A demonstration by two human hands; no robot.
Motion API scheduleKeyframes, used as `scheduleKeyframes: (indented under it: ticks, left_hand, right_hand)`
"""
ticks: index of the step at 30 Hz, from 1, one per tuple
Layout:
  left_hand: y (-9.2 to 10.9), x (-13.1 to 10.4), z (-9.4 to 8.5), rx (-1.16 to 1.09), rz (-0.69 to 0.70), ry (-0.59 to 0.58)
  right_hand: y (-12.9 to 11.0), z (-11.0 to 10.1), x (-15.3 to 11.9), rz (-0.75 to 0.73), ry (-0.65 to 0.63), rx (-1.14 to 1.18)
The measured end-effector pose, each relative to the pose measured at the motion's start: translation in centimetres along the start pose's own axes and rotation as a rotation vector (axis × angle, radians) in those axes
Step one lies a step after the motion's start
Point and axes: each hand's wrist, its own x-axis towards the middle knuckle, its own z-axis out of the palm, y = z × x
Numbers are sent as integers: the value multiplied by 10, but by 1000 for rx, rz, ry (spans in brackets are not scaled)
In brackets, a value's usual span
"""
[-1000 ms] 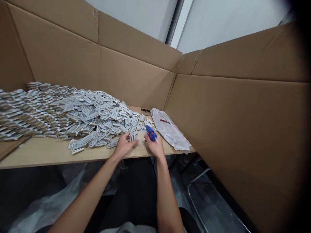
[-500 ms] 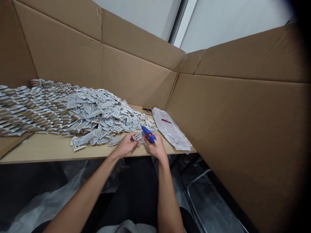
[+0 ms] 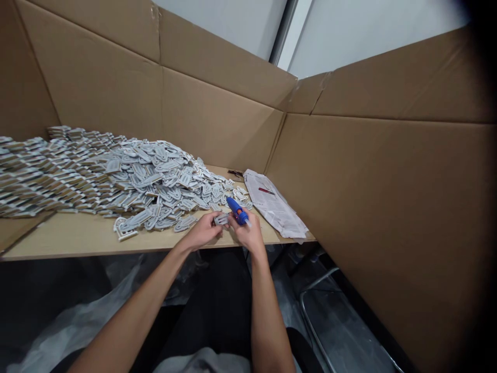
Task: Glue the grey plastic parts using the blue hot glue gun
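Observation:
Near the table's front edge my left hand grips a small grey-and-white flat piece between thumb and fingers. Close by on its right, my right hand is wrapped round a blue glue gun, whose clear glue stick pokes out toward me. The gun's nozzle points away from me, and the fingertips of my right hand are at the piece's right edge; whether they touch it I cannot tell. A large heap of similar pieces spreads behind and left of my hands.
Neat stacked rows of pieces fill the table's left side. Printed paper with a red pen lies at right. Dark glasses-like things sit behind. Cardboard walls enclose the table; a metal-framed chair stands below right.
My hands stay close together with the same piece and glue gun. The piece has tilted a little, and the right-hand fingers have come slightly nearer to it.

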Motion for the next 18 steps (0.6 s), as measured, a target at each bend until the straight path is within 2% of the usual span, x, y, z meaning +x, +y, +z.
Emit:
scheduleKeyframes:
  ticks: [7,12,14,18]
  left_hand:
    - [10,-2,2,6,-33,67]
    - [5,0,1,-6,-2,-12]
    - [5,0,1,-38,-4,-8]
    - [13,-1,1,-151,-79,66]
  right_hand:
    - [-1,3,0,-31,-30,-40]
    - [-4,8,0,-38,-28,-68]
    - [-5,6,0,14,6,36]
    - [-1,-5,0,228,142,356]
